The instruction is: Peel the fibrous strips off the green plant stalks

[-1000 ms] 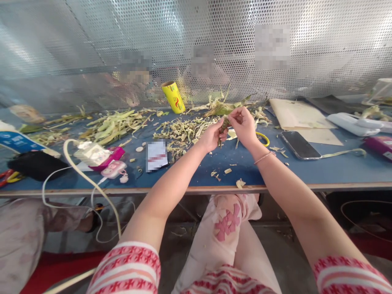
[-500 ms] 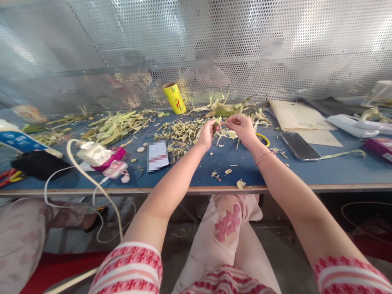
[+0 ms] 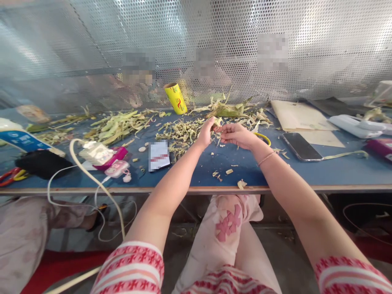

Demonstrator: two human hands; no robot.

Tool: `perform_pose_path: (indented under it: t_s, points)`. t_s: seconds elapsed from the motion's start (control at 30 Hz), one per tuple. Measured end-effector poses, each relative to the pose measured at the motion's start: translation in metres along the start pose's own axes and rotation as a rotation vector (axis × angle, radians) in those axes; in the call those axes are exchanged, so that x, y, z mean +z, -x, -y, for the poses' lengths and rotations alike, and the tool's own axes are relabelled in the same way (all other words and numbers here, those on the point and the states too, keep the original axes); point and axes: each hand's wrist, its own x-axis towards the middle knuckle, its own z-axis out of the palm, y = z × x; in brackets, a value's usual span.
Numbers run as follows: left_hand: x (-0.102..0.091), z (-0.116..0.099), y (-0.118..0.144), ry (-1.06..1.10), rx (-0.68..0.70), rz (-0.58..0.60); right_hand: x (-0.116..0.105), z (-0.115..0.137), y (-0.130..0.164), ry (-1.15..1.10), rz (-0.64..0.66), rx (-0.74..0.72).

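Observation:
My left hand [image 3: 206, 133] is closed on a small pale-green piece of dried plant [image 3: 218, 121], which shows above its fingertips. Close against it, my right hand [image 3: 238, 136] has its fingers bent and pressed together at the piece's lower end. Whatever sits between those right fingertips is too small to make out. Beside and behind the left hand spreads a heap of short, curled plant bits [image 3: 180, 131]. Longer dried leaves and husks [image 3: 229, 109] lie behind both hands. A yellow ring [image 3: 263, 138] is partly hidden by my right wrist.
On the blue table [image 3: 196, 173] stands a tilted yellow tube [image 3: 176, 99]. Leaf strips [image 3: 118, 124], a power adapter [image 3: 97, 152] with cables and a blurred white packet [image 3: 159, 156] lie left. A phone [image 3: 301, 146] and cardboard [image 3: 301, 115] lie right. A perforated metal panel [image 3: 196, 49] rises behind.
My right hand has come down and left, turning flatter, with its fingertips now closer to my left hand. The left hand stays in nearly the same place, still holding the plant piece.

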Motion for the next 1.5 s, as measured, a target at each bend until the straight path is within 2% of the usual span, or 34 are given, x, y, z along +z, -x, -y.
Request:
perform_pose_path:
  t_s: [0.07, 0.17, 0.33, 0.47, 0.57, 0.67, 0.8, 0.9, 1.0, 1.07, 1.27, 1.5]
  points:
    - [-0.004, -0.004, 0.004, -0.158, 0.117, 0.049, 0.003, 0.0, 0.0, -0.059, 0.022, 0.046]
    - [-0.007, -0.01, 0.01, -0.349, 0.269, 0.093, 0.006, 0.001, 0.0, -0.168, -0.001, 0.04]
    - [-0.009, -0.013, 0.012, -0.493, 0.373, 0.154, 0.007, 0.002, 0.0, -0.211, -0.03, 0.023]
    - [-0.01, -0.012, 0.01, -0.632, 0.453, 0.136, 0.006, 0.002, -0.001, -0.214, -0.069, 0.025]
    - [-0.009, -0.01, 0.01, -0.688, 0.462, 0.088, 0.005, 0.001, -0.002, -0.21, -0.094, 0.007]
    - [-0.005, -0.008, 0.01, -0.655, 0.449, -0.02, 0.005, 0.001, -0.002, -0.206, -0.112, -0.024]
    - [0.001, -0.005, 0.007, -0.66, 0.53, -0.168, 0.005, -0.001, -0.004, -0.209, -0.138, -0.061]
    - [0.004, -0.003, 0.007, -0.655, 0.465, -0.2, 0.004, -0.004, -0.006, -0.209, -0.156, -0.093]
    - [0.006, -0.002, 0.009, -0.605, 0.314, -0.146, 0.002, -0.006, -0.009, -0.202, -0.187, -0.123]
    - [0.007, -0.004, 0.01, -0.575, 0.26, -0.103, 0.001, -0.006, -0.009, -0.182, -0.2, -0.134]
    - [0.005, -0.015, 0.011, -0.541, 0.256, -0.087, 0.002, -0.003, -0.006, -0.114, -0.18, -0.122]
    - [0.004, -0.023, 0.011, -0.472, 0.255, 0.007, 0.0, 0.001, -0.004, -0.15, -0.201, -0.022]
